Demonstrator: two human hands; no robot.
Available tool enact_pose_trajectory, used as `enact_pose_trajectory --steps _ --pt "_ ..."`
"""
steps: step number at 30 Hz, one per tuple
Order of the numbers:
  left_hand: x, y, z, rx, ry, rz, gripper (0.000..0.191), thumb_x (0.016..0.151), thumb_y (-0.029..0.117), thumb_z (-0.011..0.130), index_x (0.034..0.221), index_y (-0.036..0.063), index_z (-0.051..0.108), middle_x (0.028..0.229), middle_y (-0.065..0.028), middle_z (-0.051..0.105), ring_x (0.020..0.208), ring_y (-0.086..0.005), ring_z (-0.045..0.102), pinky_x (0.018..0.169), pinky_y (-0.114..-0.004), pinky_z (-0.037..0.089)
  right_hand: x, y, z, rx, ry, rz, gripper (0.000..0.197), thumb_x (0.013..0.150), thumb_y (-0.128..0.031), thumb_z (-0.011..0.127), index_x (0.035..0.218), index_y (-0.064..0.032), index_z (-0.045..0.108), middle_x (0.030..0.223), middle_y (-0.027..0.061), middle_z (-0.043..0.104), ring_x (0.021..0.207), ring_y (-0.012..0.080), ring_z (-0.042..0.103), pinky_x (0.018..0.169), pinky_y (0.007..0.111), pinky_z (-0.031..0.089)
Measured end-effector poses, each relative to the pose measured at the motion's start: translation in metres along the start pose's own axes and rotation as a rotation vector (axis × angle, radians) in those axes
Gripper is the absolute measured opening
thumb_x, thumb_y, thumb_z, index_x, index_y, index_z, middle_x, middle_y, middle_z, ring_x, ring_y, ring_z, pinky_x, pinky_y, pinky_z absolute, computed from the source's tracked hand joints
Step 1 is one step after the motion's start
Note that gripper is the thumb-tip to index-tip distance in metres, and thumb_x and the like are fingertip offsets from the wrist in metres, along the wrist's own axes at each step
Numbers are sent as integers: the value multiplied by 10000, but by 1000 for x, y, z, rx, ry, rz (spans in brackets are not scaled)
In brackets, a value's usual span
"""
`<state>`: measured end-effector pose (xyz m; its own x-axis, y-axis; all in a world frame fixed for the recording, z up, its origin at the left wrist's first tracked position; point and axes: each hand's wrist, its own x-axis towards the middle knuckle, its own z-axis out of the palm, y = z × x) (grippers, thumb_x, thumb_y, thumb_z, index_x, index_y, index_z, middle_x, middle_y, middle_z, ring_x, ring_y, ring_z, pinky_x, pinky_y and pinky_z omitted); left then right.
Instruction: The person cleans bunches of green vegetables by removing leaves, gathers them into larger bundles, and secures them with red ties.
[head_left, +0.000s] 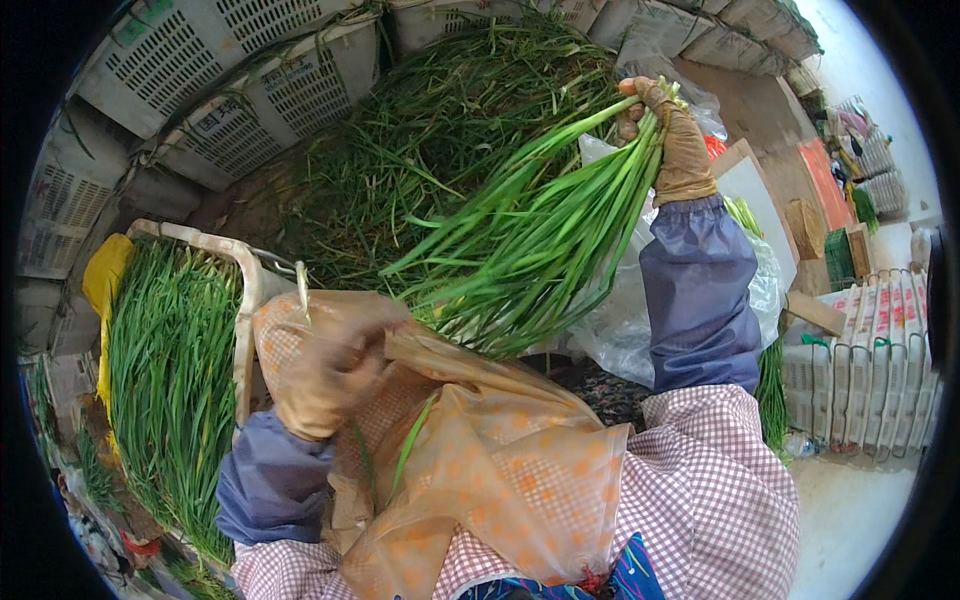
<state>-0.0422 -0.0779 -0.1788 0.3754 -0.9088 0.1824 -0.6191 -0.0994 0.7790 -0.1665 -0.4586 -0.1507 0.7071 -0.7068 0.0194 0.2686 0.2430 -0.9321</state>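
Note:
Up at the right, my right hand (667, 135), in a brown glove with bare fingertips showing, grips the pale stem ends of a bunch of long green leafy stalks (547, 225). The leaves hang down and left, their tips above my lap. My left hand (330, 375), also gloved, is motion-blurred in front of the orange-patterned plastic apron (517, 465); whether its fingers hold anything cannot be told. Loose green blades (411, 442) lie on the apron. Beside my left arm stands a white plastic crate (244, 300) packed with upright greens (172, 375).
A heap of loose leaves (442, 142) covers the floor ahead. Stacked white slatted crates (232, 112) wall the far left. Clear plastic sheeting (615, 337) lies under my right arm. More stacked crates (862, 375) stand at right. A yellow sheet (109, 274) hangs over the packed crate's edge.

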Motion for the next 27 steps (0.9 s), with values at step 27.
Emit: enact_pose_trajectory --steps 27 --pt "98 -30 -70 -375 691 -373 340 847 142 604 1168 33 568 1084 -87 606 896 -176 596 784 -299 486 -33 -40 -60 235 79 -231 266 868 -343 621 883 -77 604 613 46 494 526 161 486 500 278 454"
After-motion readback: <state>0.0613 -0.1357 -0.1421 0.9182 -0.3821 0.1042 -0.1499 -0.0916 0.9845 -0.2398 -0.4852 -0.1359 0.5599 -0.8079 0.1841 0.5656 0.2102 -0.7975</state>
